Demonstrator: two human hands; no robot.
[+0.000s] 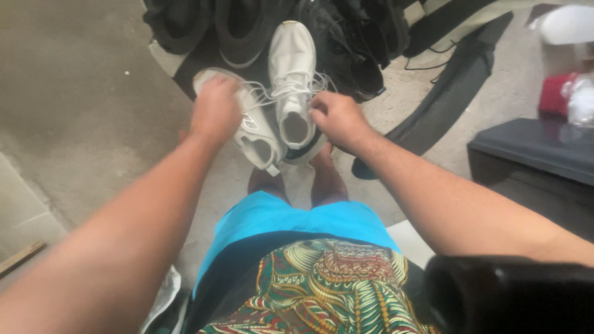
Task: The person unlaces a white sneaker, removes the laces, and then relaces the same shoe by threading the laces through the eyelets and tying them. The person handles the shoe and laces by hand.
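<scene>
Head view: white sneakers [291,93] toes-away, lengthwise.

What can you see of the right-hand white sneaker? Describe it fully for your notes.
The right sneaker is a white, soft-looking fabric shoe, toe pointing away, its dark opening facing the camera. White laces trail loose from it. It lies beside the left sneaker, near dark shoes. The right hand is at its heel edge, seemingly pinching a lace; the left hand rests on the other sneaker.
</scene>
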